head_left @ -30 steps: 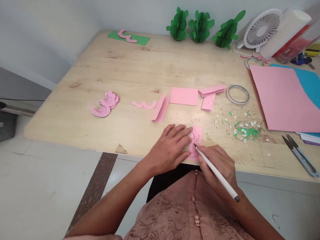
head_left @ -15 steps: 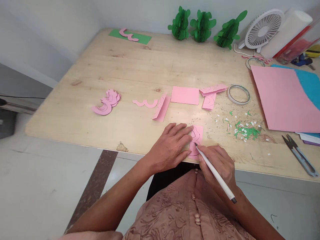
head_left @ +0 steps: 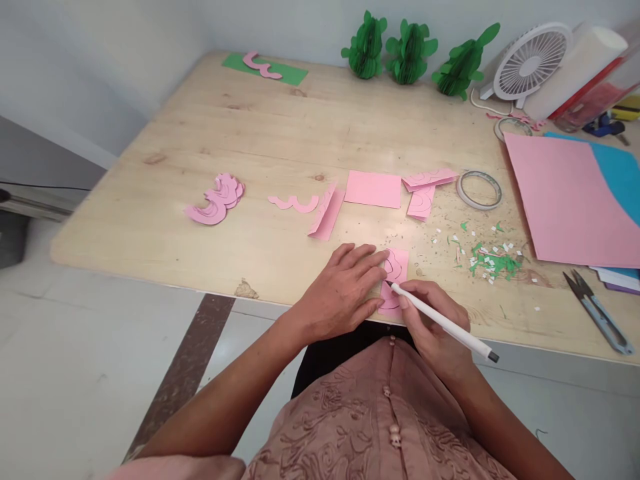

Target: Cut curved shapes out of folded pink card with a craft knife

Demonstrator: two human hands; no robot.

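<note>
A small pink paper piece (head_left: pixel 399 267) with dark curved lines drawn on it lies at the table's front edge. Flat on its left side rests my left hand (head_left: pixel 347 287), fingers stretched out and covering part of the paper. My right hand (head_left: pixel 437 320) grips a white pen (head_left: pixel 445 322), whose dark tip touches or nearly touches the paper beside my left fingers. Just beyond are a folded pink paper (head_left: pixel 327 213), a plain pink rectangle (head_left: pixel 373 189) and folded pink pieces with outlines (head_left: pixel 421 200). A wavy pink cutout (head_left: pixel 295 203) lies to their left.
Stacked pink cutouts (head_left: pixel 220 200) lie at left. On the right are a tape roll (head_left: pixel 461 193), paper scraps (head_left: pixel 495 261), snips (head_left: pixel 597 312) and pink sheets (head_left: pixel 575 200). Green paper figures (head_left: pixel 411 53) and a white fan (head_left: pixel 533 61) stand at the back.
The pen has tilted lower, its back end swinging right, and its tip has shifted slightly left and up. My left hand stays on the paper. The whole view has shifted slightly.
</note>
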